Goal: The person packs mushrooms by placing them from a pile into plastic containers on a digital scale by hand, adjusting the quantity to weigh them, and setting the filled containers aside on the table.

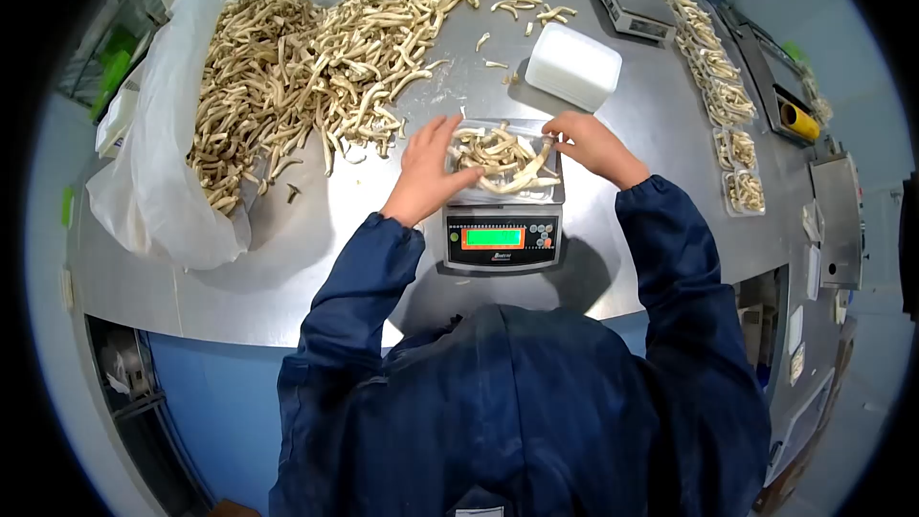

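Note:
A clear plastic tray (498, 197) holding several long pale mushrooms (500, 150) sits on the weighing scale (504, 241), whose green display is lit. At the tray's left side is my left hand (424, 170), fingers spread along the rim and thumb reaching over the mushrooms. My right hand (592, 147) is at the tray's far right corner. Its bent fingers and thumb close around the end of one mushroom there. The digits on the display are too small to read.
A big mushroom pile (316, 67) spills from a white plastic bag (153, 168) on the steel table (316, 297). White stacked trays (572, 67) stand beyond my right hand. Farther right are a second scale (630, 11) and a row of filled trays (728, 103).

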The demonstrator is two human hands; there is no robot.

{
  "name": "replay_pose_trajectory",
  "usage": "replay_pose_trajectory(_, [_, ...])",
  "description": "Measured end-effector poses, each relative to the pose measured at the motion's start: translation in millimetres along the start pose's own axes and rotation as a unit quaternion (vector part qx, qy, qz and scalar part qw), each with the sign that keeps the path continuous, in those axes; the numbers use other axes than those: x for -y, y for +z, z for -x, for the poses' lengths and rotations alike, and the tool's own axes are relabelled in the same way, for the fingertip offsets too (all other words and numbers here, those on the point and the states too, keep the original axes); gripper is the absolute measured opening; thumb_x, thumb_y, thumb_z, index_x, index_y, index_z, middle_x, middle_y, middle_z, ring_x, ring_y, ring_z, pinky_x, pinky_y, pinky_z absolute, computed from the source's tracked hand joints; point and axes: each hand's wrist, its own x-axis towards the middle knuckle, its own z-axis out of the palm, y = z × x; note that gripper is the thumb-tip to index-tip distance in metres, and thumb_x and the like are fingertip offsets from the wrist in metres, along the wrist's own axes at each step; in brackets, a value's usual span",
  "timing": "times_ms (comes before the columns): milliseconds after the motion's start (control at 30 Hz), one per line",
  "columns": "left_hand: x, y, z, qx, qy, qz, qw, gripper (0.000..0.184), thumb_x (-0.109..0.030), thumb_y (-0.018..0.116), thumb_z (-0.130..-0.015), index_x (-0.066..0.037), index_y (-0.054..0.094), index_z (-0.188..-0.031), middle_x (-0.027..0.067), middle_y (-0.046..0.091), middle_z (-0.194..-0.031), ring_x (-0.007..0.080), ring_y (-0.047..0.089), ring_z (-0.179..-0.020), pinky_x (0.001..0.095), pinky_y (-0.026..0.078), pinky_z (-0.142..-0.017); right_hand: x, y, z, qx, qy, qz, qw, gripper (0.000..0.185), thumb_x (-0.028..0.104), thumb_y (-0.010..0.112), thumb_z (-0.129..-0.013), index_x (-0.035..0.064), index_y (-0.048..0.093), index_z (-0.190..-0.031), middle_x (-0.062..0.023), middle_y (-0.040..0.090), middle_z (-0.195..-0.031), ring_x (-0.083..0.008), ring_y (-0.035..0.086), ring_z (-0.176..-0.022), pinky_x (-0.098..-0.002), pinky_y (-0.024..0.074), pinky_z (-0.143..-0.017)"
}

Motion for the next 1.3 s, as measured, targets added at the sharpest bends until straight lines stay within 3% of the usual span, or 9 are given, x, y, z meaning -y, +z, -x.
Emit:
replay_pose_trajectory(33, [4.9,8.8,-8.8,0.016,0.008,-0.019,1.000,0.086,-0.045,0.074,-0.074,-0.009,0.038,-0.143,0.0236,0.036,-0.143,0.0398,0.032,-0.132,0.0467,0.026,-0.110,-1.4,0.0,0.3,-0.009,-0.023,0.016,1.000,0.025,0.004,0.064,-0.080,0.0019,0.063,-0.105,-0.0151,0.063,-0.094,-0.0320,0.061,-0.084,-0.0384,0.0501,-0.077])
replay_pose_trajectory(100, [8.6,18.2,-21.3,0.053,0.012,-0.059,0.997,0.090,-0.049,0.075,-0.072,-0.010,0.037,-0.144,0.0250,0.035,-0.143,0.0407,0.031,-0.133,0.0479,0.026,-0.110,4.6,-2.2,3.7,-0.011,-0.019,0.043,0.999,0.022,0.005,0.065,-0.080,0.0052,0.064,-0.102,-0.0129,0.061,-0.092,-0.0324,0.060,-0.089,-0.0386,0.0490,-0.077])
replay_pose_trajectory(233, [14.5,26.6,-35.5,0.036,0.030,-0.026,0.999,0.075,-0.045,0.073,-0.076,-0.010,0.047,-0.138,0.0221,0.044,-0.137,0.0380,0.039,-0.127,0.0446,0.032,-0.107,19.8,-5.6,6.0,-0.011,-0.007,0.086,0.996,0.018,0.007,0.063,-0.080,0.0077,0.066,-0.098,-0.0108,0.059,-0.090,-0.0314,0.060,-0.090,-0.0412,0.0500,-0.076])
replay_pose_trajectory(267, [15.4,28.5,-35.4,0.002,0.051,-0.013,0.999,0.059,-0.037,0.069,-0.082,-0.008,0.054,-0.131,0.0197,0.051,-0.130,0.0364,0.044,-0.123,0.0419,0.036,-0.104,21.8,-6.0,5.4,-0.005,-0.009,0.092,0.996,0.018,0.007,0.063,-0.080,0.0079,0.066,-0.098,-0.0105,0.059,-0.090,-0.0310,0.060,-0.089,-0.0410,0.0502,-0.075])
replay_pose_trajectory(600, [20.4,31.4,-26.1,-0.022,-0.050,0.162,0.985,0.029,-0.019,0.054,-0.093,-0.002,0.063,-0.115,0.0175,0.060,-0.108,0.0329,0.056,-0.103,0.0372,0.046,-0.089,24.1,-24.1,20.7,-0.009,-0.014,0.148,0.989,0.007,0.011,0.060,-0.083,0.0060,0.061,-0.088,-0.0091,0.058,-0.085,-0.0305,0.060,-0.081,-0.0409,0.0506,-0.069])
replay_pose_trajectory(800, [13.6,30.6,-10.6,-0.070,-0.074,0.195,0.975,0.039,-0.028,0.046,-0.100,0.000,0.055,-0.126,0.0191,0.056,-0.122,0.0310,0.053,-0.115,0.0352,0.041,-0.098,32.2,-41.6,30.4,-0.036,0.038,0.065,0.997,0.009,0.009,0.061,-0.082,0.0034,0.062,-0.089,-0.0124,0.064,-0.089,-0.0326,0.061,-0.086,-0.0405,0.0500,-0.074])
replay_pose_trajectory(933, [12.2,30.4,-1.1,-0.085,-0.136,0.312,0.936,0.051,-0.035,0.038,-0.103,0.000,0.042,-0.140,0.0182,0.045,-0.142,0.0269,0.041,-0.132,0.0328,0.029,-0.110,49.8,-25.2,13.5,-0.043,-0.012,-0.002,0.999,0.012,0.011,0.061,-0.080,0.0028,0.062,-0.088,-0.0130,0.062,-0.087,-0.0333,0.061,-0.083,-0.0414,0.0492,-0.072])
replay_pose_trajectory(1067, [2.5,26.4,5.6,-0.085,-0.143,0.372,0.913,0.054,-0.038,0.034,-0.104,0.000,0.035,-0.143,0.0183,0.037,-0.147,0.0270,0.033,-0.139,0.0329,0.024,-0.114,67.0,1.0,5.2,-0.063,-0.028,0.056,0.996,0.015,0.014,0.061,-0.080,0.0039,0.064,-0.091,-0.0133,0.062,-0.087,-0.0331,0.061,-0.083,-0.0419,0.0497,-0.073])
replay_pose_trajectory(1300, [3.1,28.9,26.4,-0.095,-0.149,0.463,0.868,0.061,-0.044,0.030,-0.104,-0.003,0.023,-0.149,0.0166,0.026,-0.153,0.0259,0.022,-0.144,0.0369,0.016,-0.118,50.2,2.5,49.6,-0.067,0.177,-0.020,0.982,0.019,0.017,0.064,-0.083,0.0016,0.065,-0.094,-0.0160,0.066,-0.085,-0.0301,0.064,-0.078,-0.0378,0.0502,-0.070])
